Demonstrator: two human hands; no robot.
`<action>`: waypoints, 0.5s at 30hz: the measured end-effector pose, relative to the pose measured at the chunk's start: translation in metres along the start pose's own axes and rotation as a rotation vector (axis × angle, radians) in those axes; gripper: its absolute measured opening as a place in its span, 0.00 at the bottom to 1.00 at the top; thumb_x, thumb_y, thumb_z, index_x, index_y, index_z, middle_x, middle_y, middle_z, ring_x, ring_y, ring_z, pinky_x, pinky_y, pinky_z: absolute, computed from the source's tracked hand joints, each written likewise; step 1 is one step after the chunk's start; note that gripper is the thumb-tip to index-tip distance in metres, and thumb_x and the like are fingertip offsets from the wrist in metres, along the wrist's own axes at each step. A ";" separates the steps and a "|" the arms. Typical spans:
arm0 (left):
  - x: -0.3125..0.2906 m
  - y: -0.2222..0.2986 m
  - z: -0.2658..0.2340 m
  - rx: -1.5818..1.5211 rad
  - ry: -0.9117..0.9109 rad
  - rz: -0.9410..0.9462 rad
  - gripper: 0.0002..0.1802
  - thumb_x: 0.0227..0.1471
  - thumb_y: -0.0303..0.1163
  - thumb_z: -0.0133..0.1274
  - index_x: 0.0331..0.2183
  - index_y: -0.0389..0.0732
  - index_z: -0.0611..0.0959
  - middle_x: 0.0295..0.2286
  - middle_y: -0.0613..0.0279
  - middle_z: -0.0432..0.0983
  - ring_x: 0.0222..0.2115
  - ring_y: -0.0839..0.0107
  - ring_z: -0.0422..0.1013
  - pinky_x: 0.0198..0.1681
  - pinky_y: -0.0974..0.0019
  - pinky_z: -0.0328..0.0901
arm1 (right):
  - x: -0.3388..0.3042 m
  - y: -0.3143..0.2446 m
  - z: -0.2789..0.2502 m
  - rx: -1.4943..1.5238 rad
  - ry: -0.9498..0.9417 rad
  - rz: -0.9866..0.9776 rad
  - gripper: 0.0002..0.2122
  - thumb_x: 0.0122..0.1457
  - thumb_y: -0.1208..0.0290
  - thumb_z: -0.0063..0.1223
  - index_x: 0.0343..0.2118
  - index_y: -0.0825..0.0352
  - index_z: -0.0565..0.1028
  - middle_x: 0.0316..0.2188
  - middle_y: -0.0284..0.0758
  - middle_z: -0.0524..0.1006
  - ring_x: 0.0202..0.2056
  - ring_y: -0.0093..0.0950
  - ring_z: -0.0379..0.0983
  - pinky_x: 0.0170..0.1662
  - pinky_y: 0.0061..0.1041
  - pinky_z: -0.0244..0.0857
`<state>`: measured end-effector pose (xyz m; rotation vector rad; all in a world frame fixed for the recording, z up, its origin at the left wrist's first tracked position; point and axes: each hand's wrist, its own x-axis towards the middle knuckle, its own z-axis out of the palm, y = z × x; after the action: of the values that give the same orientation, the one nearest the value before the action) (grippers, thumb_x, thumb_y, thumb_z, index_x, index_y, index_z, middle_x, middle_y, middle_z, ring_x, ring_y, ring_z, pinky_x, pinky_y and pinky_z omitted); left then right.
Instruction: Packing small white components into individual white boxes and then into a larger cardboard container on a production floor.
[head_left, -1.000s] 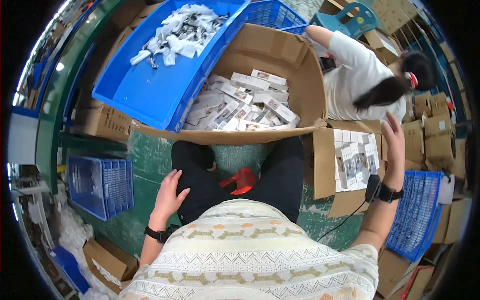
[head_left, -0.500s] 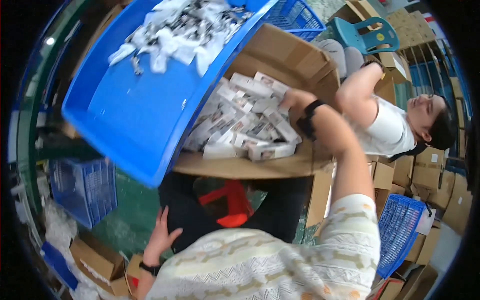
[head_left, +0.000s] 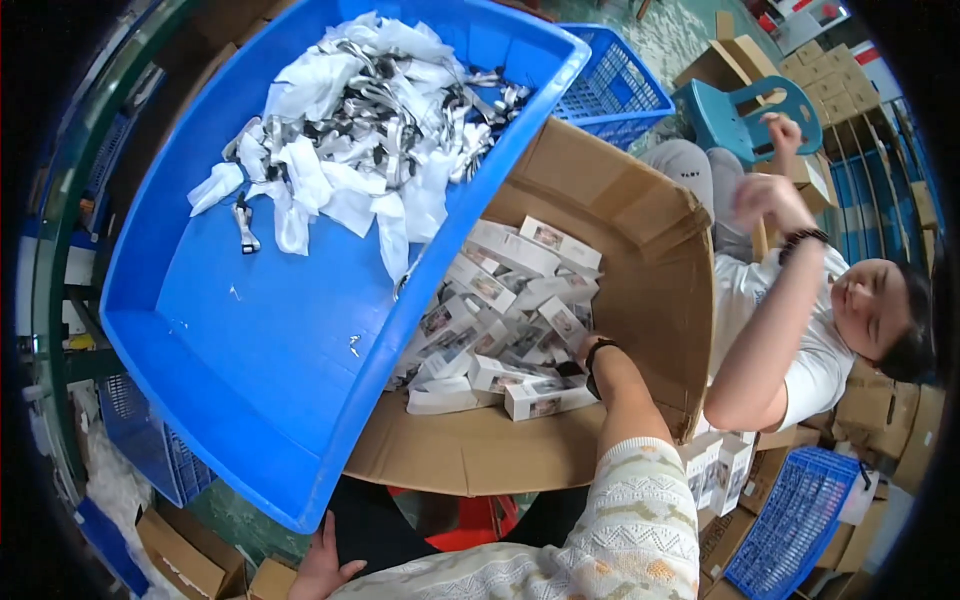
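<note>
My right hand (head_left: 584, 350) reaches into a large brown cardboard carton (head_left: 640, 270), at the right side of a pile of small white boxes (head_left: 490, 285) with printed pictures. Its fingers are down among the boxes and hidden, so whether they grip one cannot be seen. My left hand (head_left: 325, 572) lies low at the left against my dark-clad leg, fingers apart and holding nothing. Tilted over the carton's left side is a big blue plastic tub (head_left: 270, 300). White pouches and grey-black strap-like pieces (head_left: 390, 110) are heaped at its far end.
At the right a seated co-worker (head_left: 770, 330) has both hands raised, close to the carton. Blue crates stand behind the tub (head_left: 610, 85), at the lower right (head_left: 795, 520) and lower left (head_left: 160, 440). A teal chair (head_left: 740, 120) and stacked cartons (head_left: 870, 410) lie beyond.
My view has shifted, so the tub and carton appear lower. My right hand has moved down into the boxes toward the carton's near side. The co-worker's arms have changed position, hands now raised.
</note>
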<state>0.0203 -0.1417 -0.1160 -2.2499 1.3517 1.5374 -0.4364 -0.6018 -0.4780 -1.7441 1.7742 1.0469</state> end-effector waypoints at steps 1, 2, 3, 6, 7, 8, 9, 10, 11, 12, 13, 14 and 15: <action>-0.001 0.001 0.000 -0.009 -0.013 -0.014 0.63 0.35 0.52 0.62 0.59 0.35 0.41 0.55 0.27 0.39 0.55 0.34 0.47 0.52 0.49 0.57 | -0.018 -0.009 -0.014 -0.228 -0.051 -0.110 0.16 0.52 0.58 0.46 0.39 0.61 0.77 0.42 0.37 0.75 0.42 0.35 0.73 0.38 0.45 0.68; -0.003 0.003 0.000 -0.018 -0.021 -0.024 0.63 0.35 0.52 0.62 0.59 0.35 0.40 0.55 0.26 0.39 0.54 0.33 0.47 0.52 0.49 0.57 | -0.034 -0.018 -0.032 -0.458 -0.096 -0.213 0.16 0.51 0.60 0.47 0.39 0.62 0.77 0.42 0.37 0.75 0.42 0.33 0.73 0.39 0.41 0.68; -0.004 0.006 -0.001 -0.030 -0.025 -0.027 0.63 0.35 0.53 0.62 0.59 0.35 0.40 0.55 0.26 0.39 0.54 0.33 0.47 0.52 0.49 0.57 | -0.048 -0.026 -0.054 -0.577 -0.098 -0.252 0.15 0.51 0.61 0.47 0.39 0.62 0.76 0.43 0.38 0.75 0.42 0.33 0.73 0.40 0.39 0.68; -0.009 0.013 -0.004 0.009 0.021 0.023 0.62 0.36 0.52 0.62 0.59 0.36 0.40 0.55 0.27 0.39 0.54 0.34 0.49 0.52 0.50 0.57 | -0.087 -0.044 -0.106 -0.312 -0.142 -0.175 0.14 0.48 0.66 0.50 0.37 0.64 0.77 0.41 0.39 0.76 0.41 0.32 0.74 0.41 0.29 0.69; -0.013 0.014 -0.004 0.031 0.027 0.034 0.62 0.36 0.52 0.61 0.59 0.37 0.40 0.55 0.28 0.39 0.54 0.35 0.49 0.52 0.51 0.58 | -0.097 -0.051 -0.114 -0.313 -0.108 -0.171 0.14 0.48 0.66 0.50 0.37 0.64 0.77 0.41 0.39 0.76 0.41 0.32 0.74 0.41 0.29 0.69; -0.016 0.015 -0.003 0.026 0.055 0.048 0.62 0.36 0.52 0.61 0.59 0.37 0.40 0.55 0.28 0.39 0.54 0.35 0.49 0.52 0.51 0.58 | -0.109 -0.060 -0.116 -0.298 0.101 -0.289 0.14 0.45 0.66 0.52 0.35 0.64 0.78 0.39 0.40 0.76 0.40 0.34 0.74 0.39 0.30 0.69; -0.020 0.015 -0.001 -0.014 0.068 0.042 0.59 0.37 0.50 0.61 0.59 0.38 0.43 0.55 0.29 0.41 0.54 0.36 0.50 0.52 0.51 0.57 | -0.119 -0.066 -0.117 -0.278 0.289 -0.391 0.13 0.42 0.65 0.55 0.33 0.64 0.79 0.37 0.40 0.77 0.39 0.35 0.74 0.38 0.30 0.69; -0.022 0.014 0.001 -0.054 0.079 0.036 0.57 0.38 0.49 0.61 0.59 0.39 0.46 0.55 0.29 0.42 0.54 0.37 0.51 0.53 0.52 0.57 | -0.127 -0.069 -0.122 -0.289 0.330 -0.405 0.13 0.42 0.65 0.55 0.33 0.64 0.79 0.37 0.40 0.77 0.39 0.35 0.74 0.38 0.30 0.69; -0.025 0.012 0.003 -0.096 0.091 0.034 0.54 0.38 0.47 0.61 0.59 0.41 0.49 0.55 0.30 0.43 0.54 0.38 0.51 0.53 0.52 0.57 | -0.136 -0.071 -0.125 -0.309 0.296 -0.435 0.12 0.42 0.67 0.53 0.31 0.64 0.79 0.34 0.41 0.77 0.37 0.36 0.75 0.36 0.32 0.69; -0.029 0.010 0.006 -0.101 0.113 0.046 0.54 0.38 0.47 0.61 0.59 0.41 0.49 0.55 0.30 0.43 0.54 0.38 0.51 0.53 0.52 0.57 | -0.145 -0.073 -0.130 -0.355 0.278 -0.436 0.10 0.42 0.69 0.52 0.29 0.64 0.79 0.32 0.42 0.77 0.34 0.37 0.75 0.35 0.33 0.69; -0.033 0.008 0.009 -0.090 0.128 0.089 0.53 0.39 0.47 0.61 0.59 0.42 0.48 0.55 0.31 0.43 0.54 0.38 0.51 0.53 0.52 0.57 | -0.156 -0.073 -0.131 -0.338 0.216 -0.483 0.10 0.42 0.69 0.52 0.29 0.64 0.79 0.32 0.42 0.77 0.34 0.37 0.75 0.34 0.33 0.68; -0.036 0.006 0.012 -0.078 0.143 0.131 0.53 0.40 0.47 0.60 0.59 0.43 0.48 0.56 0.31 0.43 0.54 0.38 0.51 0.54 0.53 0.56 | -0.165 -0.071 -0.137 -0.353 0.190 -0.500 0.10 0.42 0.69 0.52 0.29 0.64 0.79 0.31 0.42 0.77 0.34 0.37 0.75 0.34 0.33 0.68; -0.037 0.004 0.014 -0.075 0.155 0.165 0.52 0.41 0.47 0.60 0.59 0.43 0.48 0.56 0.32 0.42 0.55 0.39 0.50 0.54 0.53 0.56 | -0.174 -0.069 -0.143 -0.369 0.171 -0.510 0.10 0.42 0.69 0.52 0.28 0.64 0.79 0.31 0.42 0.77 0.33 0.37 0.75 0.34 0.33 0.68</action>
<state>0.0040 -0.1143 -0.0919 -2.4011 1.5833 1.5125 -0.3227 -0.5934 -0.2721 -2.4037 1.1575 1.0626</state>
